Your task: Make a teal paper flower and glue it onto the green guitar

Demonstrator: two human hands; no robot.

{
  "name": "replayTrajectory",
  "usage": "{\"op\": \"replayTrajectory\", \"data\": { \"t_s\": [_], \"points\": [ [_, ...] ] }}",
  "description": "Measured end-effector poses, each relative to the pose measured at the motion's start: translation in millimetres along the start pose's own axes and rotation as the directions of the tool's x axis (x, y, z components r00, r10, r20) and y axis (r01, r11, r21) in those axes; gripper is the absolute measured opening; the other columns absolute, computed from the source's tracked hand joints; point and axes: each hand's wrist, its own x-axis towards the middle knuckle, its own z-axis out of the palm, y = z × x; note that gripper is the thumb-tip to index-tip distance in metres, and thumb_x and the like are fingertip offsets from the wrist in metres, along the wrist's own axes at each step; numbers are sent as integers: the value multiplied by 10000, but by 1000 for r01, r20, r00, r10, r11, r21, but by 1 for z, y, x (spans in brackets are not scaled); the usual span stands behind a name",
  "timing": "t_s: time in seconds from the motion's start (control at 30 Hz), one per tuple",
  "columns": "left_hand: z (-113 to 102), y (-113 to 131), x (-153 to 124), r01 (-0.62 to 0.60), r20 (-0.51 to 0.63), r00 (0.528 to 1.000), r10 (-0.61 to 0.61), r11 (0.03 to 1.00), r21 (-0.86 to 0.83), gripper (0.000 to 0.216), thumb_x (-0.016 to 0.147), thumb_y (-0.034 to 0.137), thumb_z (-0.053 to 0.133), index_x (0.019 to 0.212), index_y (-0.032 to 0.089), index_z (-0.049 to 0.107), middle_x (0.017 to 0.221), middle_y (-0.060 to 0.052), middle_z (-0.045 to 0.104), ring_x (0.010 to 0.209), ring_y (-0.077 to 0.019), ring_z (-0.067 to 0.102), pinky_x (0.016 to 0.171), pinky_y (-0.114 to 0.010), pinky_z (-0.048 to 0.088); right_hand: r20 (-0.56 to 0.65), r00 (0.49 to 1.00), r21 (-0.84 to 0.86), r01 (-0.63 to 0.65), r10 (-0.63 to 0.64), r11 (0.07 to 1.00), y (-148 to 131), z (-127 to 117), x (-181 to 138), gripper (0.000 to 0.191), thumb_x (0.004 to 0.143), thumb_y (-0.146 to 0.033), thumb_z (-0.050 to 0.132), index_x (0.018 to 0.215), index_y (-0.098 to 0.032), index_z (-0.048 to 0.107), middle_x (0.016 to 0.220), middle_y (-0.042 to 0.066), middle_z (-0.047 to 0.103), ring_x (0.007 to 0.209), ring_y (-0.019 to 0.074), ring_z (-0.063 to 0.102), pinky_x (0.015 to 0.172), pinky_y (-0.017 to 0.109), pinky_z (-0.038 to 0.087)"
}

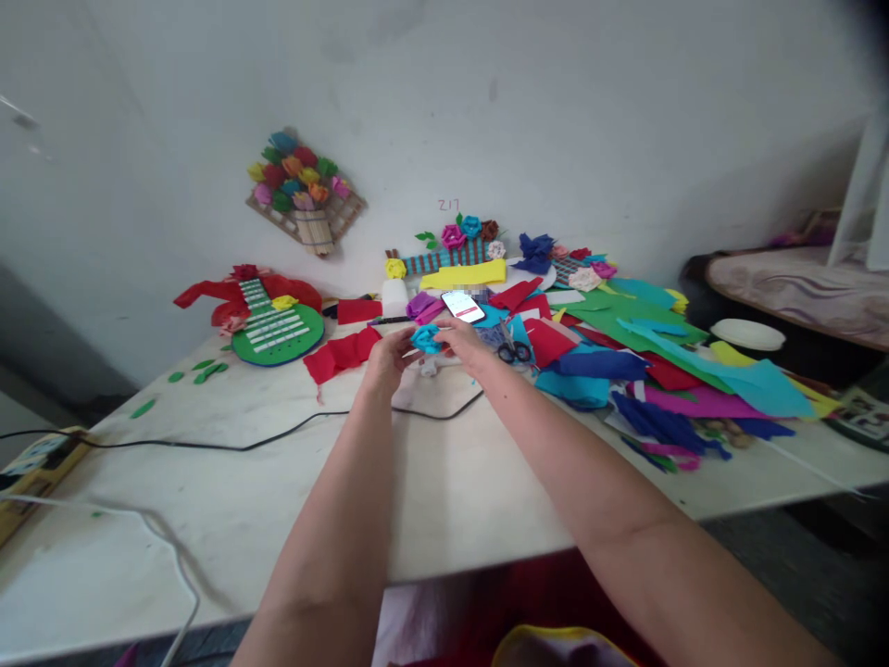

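Between my two hands, above the table, is a light-blue paper flower (426, 339). My left hand (390, 356) grips its left side with bent fingers. On the other side, the fingers of my right hand (461, 339) press against its petals. Just beyond my right hand lies a phone (463, 308) with a lit screen. Black-handled scissors (514, 351) rest to the right of that hand. A piece of red crepe paper (342, 354) lies left of my left hand. Below the flower sits a small whitish thing (429, 368) that I cannot make out.
Coloured paper sheets (625, 361) pile up on the right. A green guitar-shaped craft (279, 332) lies at the left, near cut green leaves (209, 372). A black cable (243, 448) crosses the table (472, 500). A power strip (42, 472) and white cord (177, 556) occupy the left edge.
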Motion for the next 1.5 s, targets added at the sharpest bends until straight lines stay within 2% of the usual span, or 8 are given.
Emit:
{"op": "replayTrajectory", "data": {
  "t_s": [0.17,0.37,0.53,0.6,0.8,0.93,1.13,1.5],
  "points": [
    [-4,-4,0,-55,41,998,56,998,-13,158,632,210,661,763,122,665,761,-62,674,717,-167,620,746,-337,495,6,1000,34,6,-6,999,5,-1,4,292,571,-190,575,858,-176,628,624,-21,590,552,108,515,476,207,375],
    [-4,-6,-1,-53,80,995,52,999,1,206,588,242,731,742,126,659,708,-45,662,670,-150,617,699,-300,503,-1,1000,43,6,-6,999,7,-1,6,282,571,-190,583,849,-173,629,608,-19,591,540,107,515,466,205,372],
    [-4,-4,0,14,-2,1000,-14,1000,15,278,682,376,654,764,112,633,673,-66,644,626,-153,614,647,-299,516,-28,1000,84,1,1,996,6,0,5,261,584,-175,564,836,-163,633,606,-19,594,526,101,509,448,200,349],
    [-3,-3,-1,48,-33,998,-47,998,47,268,678,371,650,745,113,622,652,-68,635,602,-156,609,630,-305,521,-56,998,113,-4,10,994,6,1,5,276,588,-172,557,853,-164,631,619,-20,597,536,100,521,448,195,348],
    [3,0,-5,155,-34,988,-151,968,199,219,622,318,653,680,110,612,620,-79,625,531,-155,586,562,-292,509,-124,992,176,18,4,984,10,1,9,287,585,-177,566,866,-171,624,640,-27,598,557,97,530,440,186,348],
    [4,-1,-5,113,-62,993,-100,964,240,213,571,320,665,617,122,601,615,-73,615,547,-160,579,561,-301,507,-120,993,175,23,-1,984,9,2,7,291,583,-165,563,869,-179,620,640,-30,595,561,90,525,438,175,340],
    [4,-2,-6,16,-75,997,4,966,258,223,492,278,689,641,126,622,736,-82,633,627,-163,573,592,-324,509,-119,993,115,23,-9,993,5,4,1,318,591,-153,563,904,-182,609,689,-23,600,568,86,522,443,174,343],
    [8,0,-11,-5,-70,997,23,967,254,217,471,278,702,589,143,580,694,-55,584,611,-137,511,559,-309,506,-143,986,40,93,-86,995,9,8,3,351,575,-173,592,926,-186,599,813,-9,637,622,96,553,552,209,430]
  ]
}}
